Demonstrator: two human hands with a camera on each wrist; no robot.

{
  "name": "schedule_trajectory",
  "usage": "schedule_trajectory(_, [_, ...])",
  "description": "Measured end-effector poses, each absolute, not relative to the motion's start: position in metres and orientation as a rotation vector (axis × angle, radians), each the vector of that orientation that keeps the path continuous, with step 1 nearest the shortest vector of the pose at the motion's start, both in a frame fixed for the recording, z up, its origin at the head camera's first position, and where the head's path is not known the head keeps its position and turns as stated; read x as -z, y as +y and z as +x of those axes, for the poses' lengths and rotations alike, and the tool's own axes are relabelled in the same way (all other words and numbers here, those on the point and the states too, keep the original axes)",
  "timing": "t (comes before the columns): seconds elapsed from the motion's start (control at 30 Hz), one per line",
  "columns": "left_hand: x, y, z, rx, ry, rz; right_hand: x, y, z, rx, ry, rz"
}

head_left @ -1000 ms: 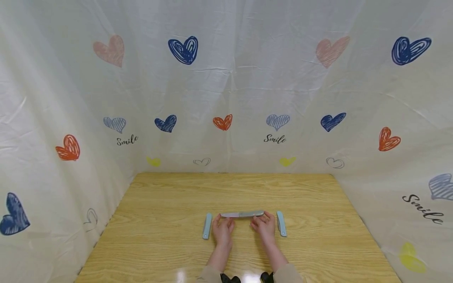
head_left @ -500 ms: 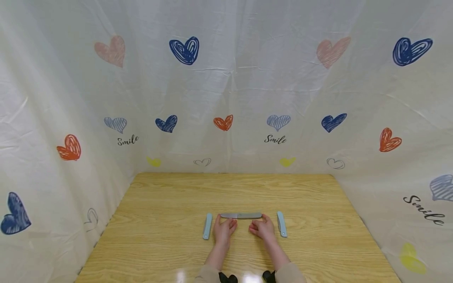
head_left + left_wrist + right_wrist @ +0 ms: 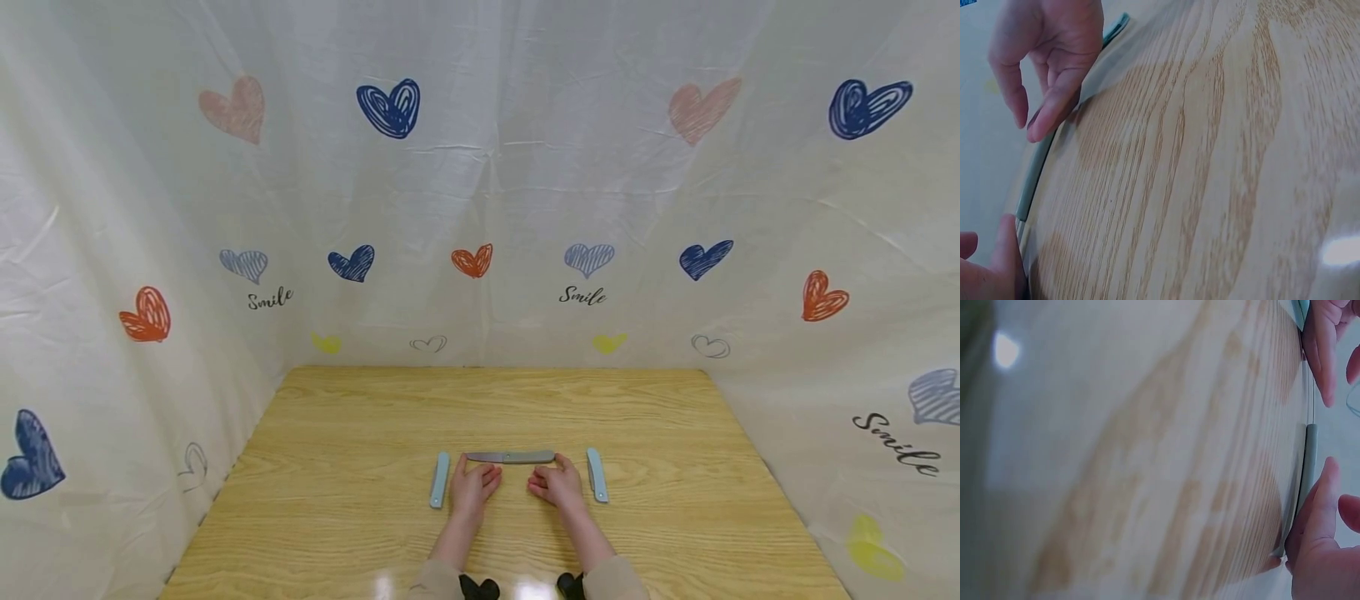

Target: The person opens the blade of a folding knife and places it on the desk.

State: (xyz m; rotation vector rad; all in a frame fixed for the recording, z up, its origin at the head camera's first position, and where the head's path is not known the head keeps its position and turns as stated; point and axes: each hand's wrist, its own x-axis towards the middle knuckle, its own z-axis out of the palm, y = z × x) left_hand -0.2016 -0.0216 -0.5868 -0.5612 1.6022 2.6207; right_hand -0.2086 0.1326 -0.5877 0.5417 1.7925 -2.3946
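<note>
A small knife (image 3: 528,457) lies crosswise on the table, its pointed blade (image 3: 485,457) to the left and grey-green handle to the right. Beside the blade tip is my left hand (image 3: 470,489), one fingertip at the tip and the other fingers loosely extended. My right hand (image 3: 558,483) stands at the handle's end, fingers relaxed and partly bent. In the left wrist view the handle (image 3: 1035,178) runs between both hands. From the right wrist, the handle (image 3: 1311,453) shows against the tabletop, with right-hand fingers (image 3: 1321,512) along its near end.
A slim light-blue piece with a rivet (image 3: 439,481), like a folded knife, lies left of the left hand. Its likeness (image 3: 597,476) lies right of the right hand. The wood-grain table (image 3: 360,417) is bordered by a white curtain (image 3: 420,192) printed with hearts.
The knife, earlier held slightly raised and tilted between both hands, came down level onto the table. The fingers loosened from it; over the last half second almost nothing moved.
</note>
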Motion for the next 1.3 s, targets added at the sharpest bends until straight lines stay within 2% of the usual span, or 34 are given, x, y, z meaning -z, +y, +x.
schedule_trajectory(0.47, [0.581,-0.029,-0.198,-2.547,1.682,-0.572,0.582,0.127,-0.204,2.424,1.891,0.570])
schedule_trajectory(0.97, [0.557,-0.077,-0.183,-2.310,2.264,-0.441,0.563,0.084,-0.195,2.239,2.019,0.247])
schedule_trajectory(1.3, [0.563,-0.111,-0.187,-2.138,2.460,-0.711,0.566,0.054,-0.203,2.070,2.048,0.205])
